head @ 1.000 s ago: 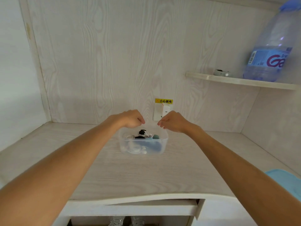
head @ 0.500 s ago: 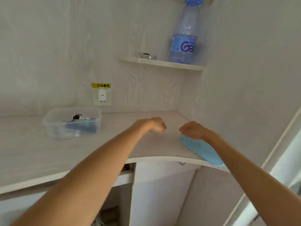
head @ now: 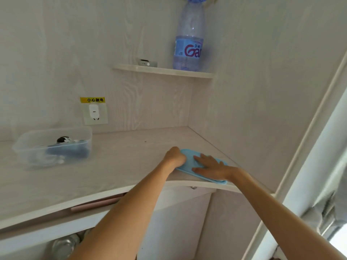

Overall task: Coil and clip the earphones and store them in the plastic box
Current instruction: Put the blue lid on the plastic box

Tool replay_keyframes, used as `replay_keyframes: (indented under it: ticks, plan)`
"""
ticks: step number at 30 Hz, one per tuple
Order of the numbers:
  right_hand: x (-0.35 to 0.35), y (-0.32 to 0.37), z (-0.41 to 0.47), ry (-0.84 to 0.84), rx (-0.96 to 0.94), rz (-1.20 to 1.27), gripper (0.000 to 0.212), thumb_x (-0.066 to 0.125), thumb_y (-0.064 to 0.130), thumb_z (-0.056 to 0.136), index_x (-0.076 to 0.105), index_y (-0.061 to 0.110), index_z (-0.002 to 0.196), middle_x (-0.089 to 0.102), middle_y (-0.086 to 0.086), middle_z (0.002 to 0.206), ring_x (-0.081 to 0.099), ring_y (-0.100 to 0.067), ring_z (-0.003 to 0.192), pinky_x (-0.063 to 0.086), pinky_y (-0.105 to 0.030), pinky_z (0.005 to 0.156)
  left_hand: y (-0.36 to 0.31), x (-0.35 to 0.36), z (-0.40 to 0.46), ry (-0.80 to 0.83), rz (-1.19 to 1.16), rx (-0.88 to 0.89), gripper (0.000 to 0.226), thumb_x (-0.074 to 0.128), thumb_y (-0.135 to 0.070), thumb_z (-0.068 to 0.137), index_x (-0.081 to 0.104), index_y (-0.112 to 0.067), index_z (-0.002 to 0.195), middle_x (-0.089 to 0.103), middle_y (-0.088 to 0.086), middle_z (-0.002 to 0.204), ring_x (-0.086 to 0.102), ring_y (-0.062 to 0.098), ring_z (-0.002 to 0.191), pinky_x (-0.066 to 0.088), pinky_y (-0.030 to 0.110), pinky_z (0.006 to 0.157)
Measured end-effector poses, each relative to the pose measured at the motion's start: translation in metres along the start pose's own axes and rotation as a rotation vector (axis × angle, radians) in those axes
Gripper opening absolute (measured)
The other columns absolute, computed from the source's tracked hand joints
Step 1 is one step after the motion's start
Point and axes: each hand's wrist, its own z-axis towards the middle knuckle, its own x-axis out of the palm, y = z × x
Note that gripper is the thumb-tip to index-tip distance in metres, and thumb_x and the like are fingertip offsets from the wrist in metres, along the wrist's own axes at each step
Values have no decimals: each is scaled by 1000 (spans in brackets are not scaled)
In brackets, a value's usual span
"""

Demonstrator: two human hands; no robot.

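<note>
The clear plastic box (head: 83, 136) stands open on the left of the pale wooden desk (head: 116, 166), near the back wall. Inside it lie coiled earphones: a black piece (head: 62, 139), white cable (head: 56, 161) and a dark blue bundle (head: 69, 151). The box's light blue lid (head: 189, 160) lies flat near the desk's right front edge. My left hand (head: 173, 156) is curled around the lid's left end. Resting flat on top of the lid, my right hand (head: 210, 167) has its fingers spread.
A wall socket (head: 94, 112) with a yellow warning label sits behind the box. A corner shelf (head: 163, 70) holds a large water bottle (head: 188, 44) and a small grey device (head: 147, 62). The side wall stands close on the right. A pink drawer handle (head: 97, 204) shows under the desk edge.
Both hands left the box and moved right to the blue lid. My view turned right with them. The left hand now grips the lid's end and the right hand lies flat on it.
</note>
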Motion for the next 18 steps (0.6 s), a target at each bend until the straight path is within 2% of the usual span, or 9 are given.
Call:
replay_keyframes:
  ticks: [1,3,5,7,10,13,16,18]
  plan:
    - [0,2,-2,-3,-27,20,64,30,51,98,-1,31,150,-9,4,160,-9,-20,147,-1,-47,118,5,-7,1,-18,-91,-14,28,53,-10,89,59,3,113,59,20,121,57,30,106,45,31,82]
    - [-5,5,-10,-2,-84,103,63,36,48,98,4,32,150,-6,6,160,-6,-18,147,-1,-44,118,13,-22,-1,-26,-224,-40,15,60,-5,86,65,0,100,63,15,112,59,25,100,48,31,85]
    - [-12,13,-14,15,-136,183,62,43,46,96,13,35,149,1,8,159,1,-16,147,2,-37,119,22,-41,-7,-17,-358,-111,26,65,0,84,64,3,110,64,15,116,62,27,105,51,32,90]
    - [-17,31,-13,55,-198,200,60,49,46,94,22,39,147,8,9,159,10,-16,146,8,-33,117,35,-65,-20,26,-493,-186,36,63,7,84,58,4,120,62,20,120,62,30,109,53,32,86]
    - [-23,65,-2,38,-250,288,57,56,49,89,34,41,141,22,9,155,24,-15,141,17,-32,114,48,-105,-38,91,-599,-250,37,57,10,88,52,9,124,61,22,118,61,31,113,52,32,83]
    - [-32,113,20,-232,-267,426,70,66,46,83,34,28,143,30,1,151,32,-18,136,26,-30,111,51,-157,-57,140,-622,-170,34,46,12,92,51,7,126,58,17,117,58,29,114,47,33,92]
    - [-54,168,38,-471,-276,525,95,72,50,75,22,17,148,25,-6,153,26,-24,140,22,-40,115,56,-224,-75,55,-560,-12,41,45,13,92,50,0,131,58,10,115,61,20,93,48,33,90]
    - [-74,198,44,-582,-278,438,84,71,51,76,32,23,144,38,-3,145,33,-25,135,23,-43,113,62,-269,-91,-17,-447,97,44,47,12,91,49,-5,132,58,6,115,60,17,91,50,31,86]
